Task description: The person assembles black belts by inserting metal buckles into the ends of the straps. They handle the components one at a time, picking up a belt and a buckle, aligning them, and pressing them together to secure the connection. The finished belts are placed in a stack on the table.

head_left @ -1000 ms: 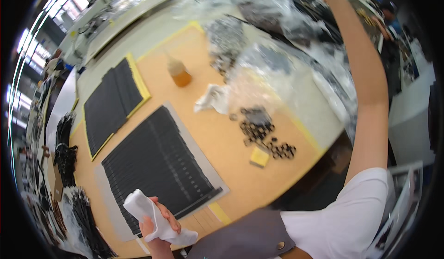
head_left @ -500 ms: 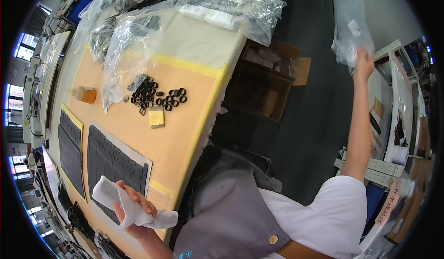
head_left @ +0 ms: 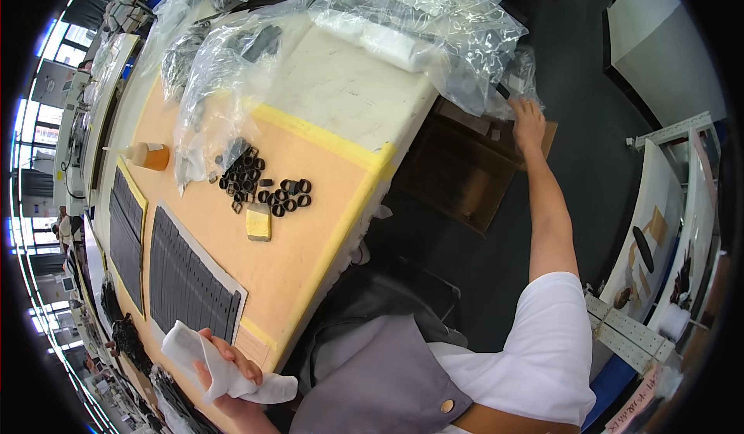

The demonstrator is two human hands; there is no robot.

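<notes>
My left hand (head_left: 229, 368), low at the table's near edge, is closed around a folded white cloth (head_left: 256, 387). My right arm stretches out past the table's right edge. There my right hand (head_left: 529, 128) grips a clear plastic bag (head_left: 524, 74) above an open cardboard box (head_left: 457, 167). The bag overlaps the larger plastic sheeting hanging off the table, so its outline is partly hidden. A small dark piece (head_left: 502, 91) shows in or behind the plastic by my fingertips.
On the table (head_left: 341, 85) lie black rings (head_left: 246, 170), a yellow-topped block (head_left: 258, 222), a bottle of amber liquid (head_left: 149, 156) and boards of dark strips (head_left: 190, 275). Plastic bags (head_left: 387, 23) cover the far end. A white shelf (head_left: 659, 201) stands at right.
My right hand has swung left and down with the plastic bag, from near the right-hand shelf to above the cardboard box. My left hand still holds the cloth in nearly the same place.
</notes>
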